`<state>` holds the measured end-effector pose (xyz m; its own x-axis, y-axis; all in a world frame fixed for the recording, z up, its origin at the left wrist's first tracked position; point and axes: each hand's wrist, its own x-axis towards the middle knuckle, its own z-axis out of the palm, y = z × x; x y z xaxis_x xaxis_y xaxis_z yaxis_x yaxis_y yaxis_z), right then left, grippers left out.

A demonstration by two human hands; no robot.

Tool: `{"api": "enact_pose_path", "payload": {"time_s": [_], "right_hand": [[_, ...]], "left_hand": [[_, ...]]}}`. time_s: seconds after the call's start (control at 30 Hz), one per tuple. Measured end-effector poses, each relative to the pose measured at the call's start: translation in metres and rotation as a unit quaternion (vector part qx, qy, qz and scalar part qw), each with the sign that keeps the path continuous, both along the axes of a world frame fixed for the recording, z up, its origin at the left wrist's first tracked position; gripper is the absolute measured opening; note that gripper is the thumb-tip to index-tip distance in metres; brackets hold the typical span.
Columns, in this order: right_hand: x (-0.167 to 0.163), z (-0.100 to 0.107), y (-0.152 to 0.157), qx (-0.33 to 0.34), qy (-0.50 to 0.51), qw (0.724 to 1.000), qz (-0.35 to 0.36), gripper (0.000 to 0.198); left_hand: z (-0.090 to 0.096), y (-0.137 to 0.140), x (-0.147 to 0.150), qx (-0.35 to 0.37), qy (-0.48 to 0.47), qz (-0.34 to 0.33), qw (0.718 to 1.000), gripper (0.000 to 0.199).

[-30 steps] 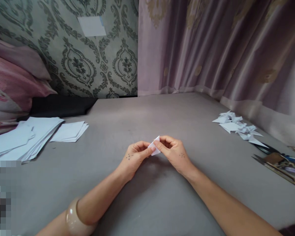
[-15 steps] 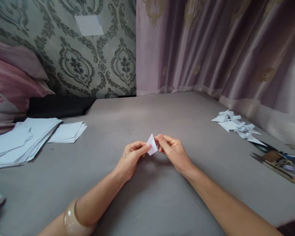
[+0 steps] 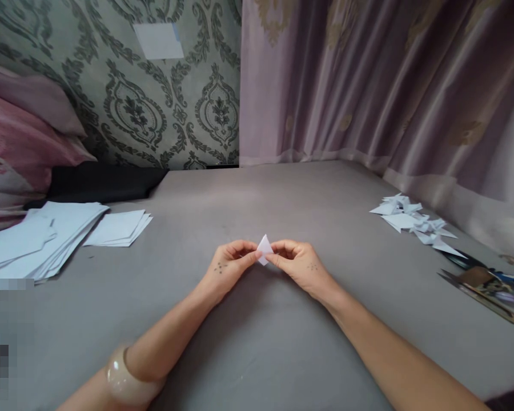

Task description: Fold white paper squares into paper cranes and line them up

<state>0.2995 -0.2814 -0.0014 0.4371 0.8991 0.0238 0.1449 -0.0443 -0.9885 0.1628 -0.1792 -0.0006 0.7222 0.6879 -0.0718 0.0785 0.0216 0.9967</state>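
With your left hand (image 3: 223, 268) and right hand (image 3: 305, 265) you pinch the folded paper (image 3: 265, 244) at the frame's centre. If one grip pulls stronger than the other, the thin layers may slip or tear.

No words, numbers or brands are showing legibly. On the back of the left hand (image 3: 223, 264), a small cluster of dark dots is showing; on the right hand (image 3: 305, 267), a similar, fainter cluster is appearing, neither forming a readable character. On the paper stack (image 3: 64, 228), a tiny dark mark is appearing, too small for anyone to be reading.
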Motion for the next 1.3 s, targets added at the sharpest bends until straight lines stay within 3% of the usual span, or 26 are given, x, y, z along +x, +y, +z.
{"api": "enact_pose_path", "payload": {"time_s": [0.07,0.1,0.2,0.27,0.33,0.43,0.63,0.9,1.3], "right_hand": [[0.001,-0.005,0.000,0.027,-0.132,0.991,-0.016,0.016],[0.002,-0.006,0.000,0.044,-0.214,0.976,-0.024,0.016],[0.005,-0.009,0.001,0.082,-0.432,0.898,-0.015,0.025],[0.006,-0.009,0.001,0.077,-0.532,0.843,0.001,0.028],[0.006,-0.009,0.001,0.053,-0.590,0.805,0.028,0.028],[0.005,-0.009,-0.003,0.004,-0.589,0.805,0.076,0.029],[0.005,-0.004,-0.012,-0.081,-0.475,0.875,0.055,0.025],[0.005,-0.002,-0.008,-0.100,-0.388,0.916,0.036,0.020],[0.006,-0.006,0.003,-0.133,-0.326,0.936,-0.025,0.022]], "left_hand": [[-0.002,0.005,-0.001,0.162,0.005,0.021,0.987,0.012],[-0.004,0.008,-0.001,0.255,0.007,0.028,0.967,0.011],[-0.010,0.016,-0.003,0.482,0.011,0.023,0.876,0.016],[-0.015,0.020,-0.004,0.564,0.029,0.005,0.825,0.021],[-0.019,0.023,-0.005,0.599,0.063,-0.026,0.798,0.022],[-0.023,0.023,-0.006,0.579,0.112,-0.077,0.804,0.023],[-0.018,0.021,-0.007,0.490,0.130,-0.093,0.857,0.027],[-0.013,0.028,-0.005,0.402,0.113,-0.101,0.903,0.019],[-0.015,0.032,0.005,0.359,0.168,-0.082,0.914,0.022]]}}
